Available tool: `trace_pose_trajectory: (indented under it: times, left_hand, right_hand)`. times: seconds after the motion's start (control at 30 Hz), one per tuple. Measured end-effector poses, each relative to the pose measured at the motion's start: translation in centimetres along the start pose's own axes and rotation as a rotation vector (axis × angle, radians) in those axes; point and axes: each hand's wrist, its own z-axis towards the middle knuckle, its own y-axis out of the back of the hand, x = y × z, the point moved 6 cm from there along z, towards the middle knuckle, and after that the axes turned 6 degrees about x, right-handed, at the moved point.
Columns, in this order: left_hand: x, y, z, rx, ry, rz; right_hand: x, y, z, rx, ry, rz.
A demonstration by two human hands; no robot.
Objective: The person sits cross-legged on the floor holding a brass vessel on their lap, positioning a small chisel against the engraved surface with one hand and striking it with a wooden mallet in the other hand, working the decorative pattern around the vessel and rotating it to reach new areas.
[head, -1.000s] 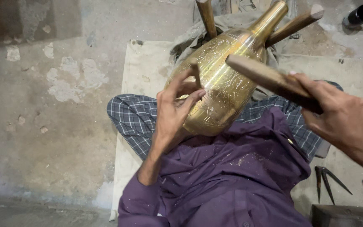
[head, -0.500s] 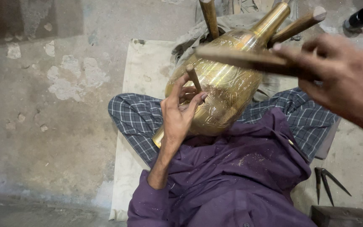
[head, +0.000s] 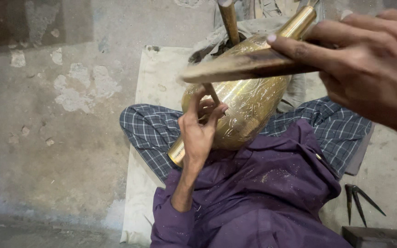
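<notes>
The right hand (head: 368,69) fills the upper right corner, its wrist cut off by the frame edge, and its fingers are closed around a dark wooden mallet (head: 244,68) whose near end is blurred. The mallet crosses in front of the brass vase (head: 246,108), hiding part of the vase's shoulder. The vase lies tilted across the person's lap, on the checked cloth (head: 150,131) over the legs; its long axis runs from the foot at lower left to the narrow neck pointing up and to the right, and fine engraved lines cover its belly. Its mouth is hidden, so what is inside cannot be told. The left hand (head: 198,133) presses against the vase's side, its fingers pinching a thin chisel (head: 211,94) whose tip touches the metal. A wooden stick (head: 229,20) rises behind the vase, its top cut off. Dark metal dividers (head: 357,202) lie on the floor to the right.
</notes>
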Motion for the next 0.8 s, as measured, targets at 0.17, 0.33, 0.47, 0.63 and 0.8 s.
trace_pose_trajectory:
  times: [0.17,0.33,0.47,0.63,0.8]
  left_hand:
    - [0.3,0.0,-0.6,-0.069,0.08,-0.007]
    - [0.4,-0.2,-0.9,-0.125,0.082,0.096]
    - [0.2,-0.4,-2.1,-0.147,0.025,-0.057]
    - [0.3,-0.4,-2.3,-0.226,0.042,0.038]
    - [1.0,0.7,-2.0,-0.234,0.074,-0.027]
  right_hand:
    - [0.4,1.1,0.5,0.01,-0.04,0.194]
    - [1.3,2.3,0.9,0.018,-0.023,-0.034]
    - [2.4,3.0,1.2,0.029,0.072,-0.291]
    - [2.3,4.4,0.8,-0.136,0.049,0.004]
    - [2.4,2.5,-1.5,0.041,0.047,-0.108]
